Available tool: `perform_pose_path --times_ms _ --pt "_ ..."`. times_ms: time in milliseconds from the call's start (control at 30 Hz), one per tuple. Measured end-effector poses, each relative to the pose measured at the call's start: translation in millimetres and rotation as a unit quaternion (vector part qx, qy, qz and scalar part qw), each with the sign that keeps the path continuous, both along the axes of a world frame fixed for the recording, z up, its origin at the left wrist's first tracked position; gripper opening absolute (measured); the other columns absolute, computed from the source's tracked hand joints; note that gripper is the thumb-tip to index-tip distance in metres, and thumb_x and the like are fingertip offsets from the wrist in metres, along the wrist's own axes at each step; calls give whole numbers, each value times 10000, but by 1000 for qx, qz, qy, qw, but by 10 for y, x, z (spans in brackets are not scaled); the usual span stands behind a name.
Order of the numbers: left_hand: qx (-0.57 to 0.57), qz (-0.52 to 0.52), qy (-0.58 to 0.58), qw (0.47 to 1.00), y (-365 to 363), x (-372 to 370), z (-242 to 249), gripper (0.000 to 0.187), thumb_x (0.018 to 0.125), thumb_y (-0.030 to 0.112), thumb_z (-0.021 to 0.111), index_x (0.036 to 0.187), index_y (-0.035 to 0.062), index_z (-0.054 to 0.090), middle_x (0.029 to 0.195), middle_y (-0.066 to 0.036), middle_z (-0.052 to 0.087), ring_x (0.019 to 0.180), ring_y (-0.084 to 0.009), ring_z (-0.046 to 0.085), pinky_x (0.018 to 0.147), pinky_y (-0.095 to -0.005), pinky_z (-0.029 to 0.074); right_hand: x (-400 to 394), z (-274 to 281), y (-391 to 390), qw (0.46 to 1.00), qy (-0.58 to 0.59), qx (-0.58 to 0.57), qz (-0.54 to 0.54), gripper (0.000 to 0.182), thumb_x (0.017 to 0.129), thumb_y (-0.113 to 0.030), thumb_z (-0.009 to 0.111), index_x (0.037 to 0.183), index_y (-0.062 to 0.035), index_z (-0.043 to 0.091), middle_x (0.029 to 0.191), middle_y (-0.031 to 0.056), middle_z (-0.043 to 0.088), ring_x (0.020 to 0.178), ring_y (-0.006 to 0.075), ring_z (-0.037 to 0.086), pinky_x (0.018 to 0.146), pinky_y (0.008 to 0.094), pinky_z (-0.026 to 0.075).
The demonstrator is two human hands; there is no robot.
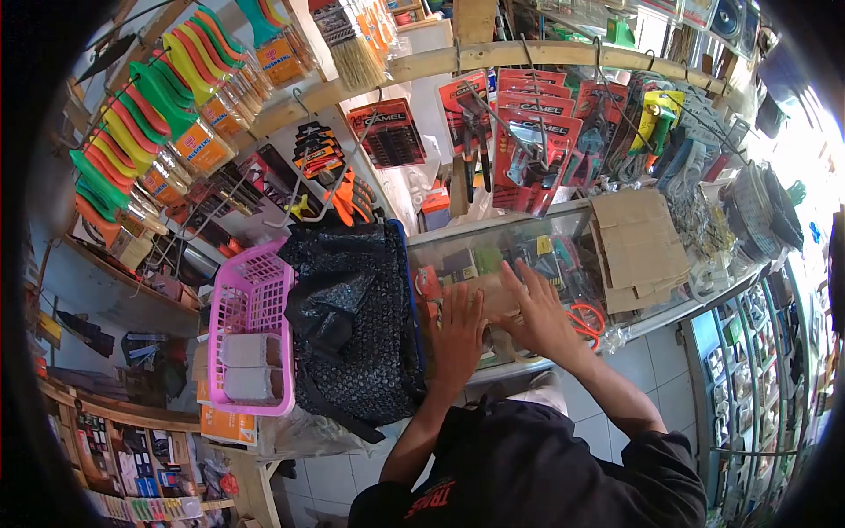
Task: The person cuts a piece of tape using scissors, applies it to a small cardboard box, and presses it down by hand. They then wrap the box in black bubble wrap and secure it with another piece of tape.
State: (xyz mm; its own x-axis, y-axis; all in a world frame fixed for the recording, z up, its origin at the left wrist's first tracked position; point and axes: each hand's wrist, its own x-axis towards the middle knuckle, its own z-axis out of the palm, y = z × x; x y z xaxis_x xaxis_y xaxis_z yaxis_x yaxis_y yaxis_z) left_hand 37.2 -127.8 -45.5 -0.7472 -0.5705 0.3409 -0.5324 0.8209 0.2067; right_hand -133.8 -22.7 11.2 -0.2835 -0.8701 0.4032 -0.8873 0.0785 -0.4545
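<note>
Over the glass counter [563, 231], my left hand [459, 333] and my right hand [535, 315] are held side by side, palms down, with fingers spread and thumbs close together. Nothing shows in either hand. Beneath them lies a brown item [495, 295], partly hidden by the fingers. Red-handled scissors [588, 322] are just right of my right hand. Beside my left hand sits a black wrapped bundle [352, 326]. Flat brown cardboard [641, 249] lies on the counter further right.
A pink basket [289, 348] holding grey blocks [249, 350] stands left of the black bundle. Carded tools [532, 145] and paint brushes [201, 132] hang from hooks ahead. Shelves of small goods [748, 361] are at the right, beyond a tiled floor [647, 370].
</note>
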Motion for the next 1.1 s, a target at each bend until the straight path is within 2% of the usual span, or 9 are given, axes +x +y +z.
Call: perform_pose_path --times_ms 100,267,567,667,767,867,900,1000,1100 --pt "-8 7 12 1000 9 -17 -42 611 1020 287 655 1597 155 501 1704 -137 378 1594 -380 302 1201 -614 315 182 142 -54 999 49 6 -10 775 937 -502 741 1568 -114 512 1647 346 289 1491 573 311 1173 671 315" --pt "7 18 18 1000 -19 -24 -29 617 1002 271 665 1588 156 510 1716 -118 366 1604 -350 298 1163 -599 378 380 -505 -250 998 46 9 -42 780 968 -617 646 1553 -115 531 1678 347 253 1545 576 227 1187 704 267" --pt "18 18 26 999 12 -25 43 591 1029 219 629 1597 127 497 1720 -142 352 1597 -385 298 1158 -585 404 123 -439 -32 988 81 30 -127 652 1005 -561 618 1474 -108 620 1664 330 313 1553 549 248 1214 696 242" --pt "2 19 14 1000 -63 -6 -21 596 1029 195 631 1602 115 488 1726 -146 341 1600 -403 281 1186 -582 373 -79 -686 100 974 100 107 -173 556 1029 -506 615 1447 -141 653 1668 336 309 1562 572 216 1227 709 206" --pt "-10 29 -8 1000 -232 31 -52 606 1036 187 626 1617 121 466 1734 -152 321 1606 -407 264 1210 -596 329 -305 -762 335 971 65 69 -220 520 1007 -473 653 1340 -80 722 1568 315 456 1499 530 336 1190 677 265" --pt "-23 44 -27 998 -261 22 -49 621 1041 175 625 1631 122 442 1743 -162 298 1603 -430 253 1222 -602 307 -394 -484 600 979 -79 72 -175 515 1000 -453 672 1342 -70 715 1503 244 531 1444 471 399 1159 642 296" --pt "-32 46 -32 998 -260 5 -31 625 1042 170 625 1636 121 434 1745 -165 290 1602 -440 250 1224 -602 304 -384 -444 667 983 -26 36 -176 493 974 -432 714 1287 -52 739 1228 174 696 1217 366 604 1028 539 448" --pt "-42 44 -2 998 -147 -29 67 672 1023 184 669 1642 107 420 1749 -216 248 1603 -471 223 1228 -601 300 -397 -459 824 986 -111 48 -116 464 933 -419 762 1216 -51 768 911 130 739 911 311 714 822 435 548" --pt "-54 0 117 992 96 -10 266 651 1010 186 697 1604 72 458 1691 -260 334 1557 -471 316 1226 -595 298 -159 -367 829 955 -232 98 -159 433 907 -385 786 1179 -49 780 737 128 706 684 323 705 658 414 556"
